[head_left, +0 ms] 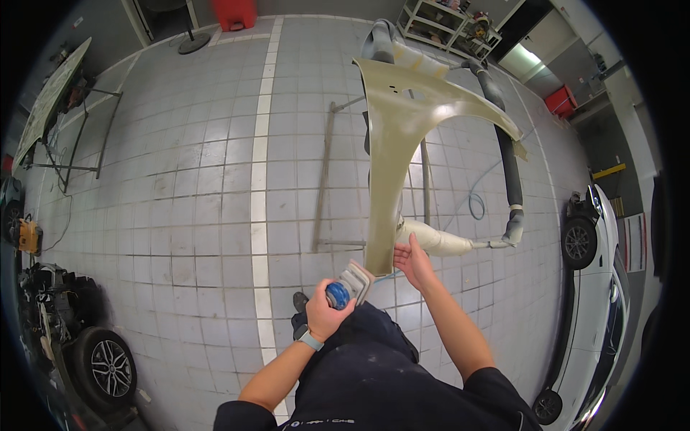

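Holding sander [351, 284] in left hand [325, 314], grip clamped; right hand [415, 265] unclenched beside olive panel [389, 158]; work seemingly unfinished, extent unclear.

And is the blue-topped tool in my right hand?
No, your left hand grips the blue-topped tool, while your right hand is empty.

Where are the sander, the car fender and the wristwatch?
Sander [351, 281]: head view, on its grey body.
Car fender [403, 117]: head view, on its broad olive face.
Wristwatch [312, 340]: head view, on its pale band.
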Available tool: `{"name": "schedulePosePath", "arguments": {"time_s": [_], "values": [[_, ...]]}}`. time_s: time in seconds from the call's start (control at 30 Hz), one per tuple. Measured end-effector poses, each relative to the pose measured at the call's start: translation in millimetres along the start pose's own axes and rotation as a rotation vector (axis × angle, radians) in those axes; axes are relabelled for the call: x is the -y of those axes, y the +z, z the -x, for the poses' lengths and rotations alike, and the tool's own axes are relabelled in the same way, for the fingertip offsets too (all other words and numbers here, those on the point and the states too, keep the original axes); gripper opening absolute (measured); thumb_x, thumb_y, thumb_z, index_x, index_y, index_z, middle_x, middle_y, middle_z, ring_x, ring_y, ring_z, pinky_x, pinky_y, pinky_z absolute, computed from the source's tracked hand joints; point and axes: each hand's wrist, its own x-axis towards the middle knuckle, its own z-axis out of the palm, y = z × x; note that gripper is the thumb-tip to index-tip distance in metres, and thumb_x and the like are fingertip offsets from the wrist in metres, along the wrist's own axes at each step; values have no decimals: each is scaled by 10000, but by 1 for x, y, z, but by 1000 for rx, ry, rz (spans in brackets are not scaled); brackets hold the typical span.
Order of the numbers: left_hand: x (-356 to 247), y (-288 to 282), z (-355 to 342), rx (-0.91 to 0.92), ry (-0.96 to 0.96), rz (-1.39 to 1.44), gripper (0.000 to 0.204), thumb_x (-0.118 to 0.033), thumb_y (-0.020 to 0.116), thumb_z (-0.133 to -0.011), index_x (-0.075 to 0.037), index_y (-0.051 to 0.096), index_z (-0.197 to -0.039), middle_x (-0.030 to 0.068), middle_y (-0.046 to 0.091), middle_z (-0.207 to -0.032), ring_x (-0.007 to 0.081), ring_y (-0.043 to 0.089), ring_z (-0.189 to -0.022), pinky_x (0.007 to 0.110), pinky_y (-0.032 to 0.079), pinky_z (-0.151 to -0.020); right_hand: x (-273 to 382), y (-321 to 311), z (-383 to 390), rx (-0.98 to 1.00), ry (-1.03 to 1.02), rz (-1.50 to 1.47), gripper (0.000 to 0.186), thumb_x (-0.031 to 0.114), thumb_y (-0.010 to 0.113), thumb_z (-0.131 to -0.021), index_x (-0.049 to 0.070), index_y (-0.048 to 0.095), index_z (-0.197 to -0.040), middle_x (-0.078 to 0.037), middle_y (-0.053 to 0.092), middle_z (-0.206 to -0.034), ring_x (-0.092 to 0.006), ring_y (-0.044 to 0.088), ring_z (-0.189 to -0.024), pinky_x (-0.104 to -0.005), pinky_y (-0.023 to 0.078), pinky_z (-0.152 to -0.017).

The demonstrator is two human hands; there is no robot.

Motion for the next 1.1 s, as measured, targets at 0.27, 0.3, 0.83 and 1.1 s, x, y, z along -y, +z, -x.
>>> {"name": "schedulePosePath", "arguments": {"time_s": [0.27,0.3,0.83,1.1], "values": [[-28,0,-5,-526,-271,506,615,-199,850,-931,-8,486,-1389,108,595,-1214,207,607,-1001,368,548,-894,-107,-79,-14,94,-216,1181,751,100,730,-753,2,602,-1487,-251,660,-1403,-393,651,-1261,-450,506,-1125],[-32,2,-10,-589,-304,606,605,-200,829,-952,-5,467,-1395,106,592,-1213,204,605,-991,367,549,-883,-124,-93,-12,317,-262,1368,852,92,742,-722,35,547,-1549,-290,580,-1493,-451,588,-1358,-501,480,-1164],[-141,171,-193,-501,-373,-621,630,-220,752,-886,-25,447,-1401,320,511,-1342,504,698,-1009,543,594,-858,-13,-282,14,325,-368,1189,377,448,785,-865,116,798,-1044,-186,782,-920,-429,748,-912,-530,595,-823],[-184,223,-298,-430,-463,-750,599,-240,735,-907,-55,449,-1401,348,500,-1343,528,722,-970,596,606,-851,131,-300,62,423,-520,931,431,452,788,-926,37,781,-1041,-216,747,-801,-432,746,-777,-493,591,-711]]}}
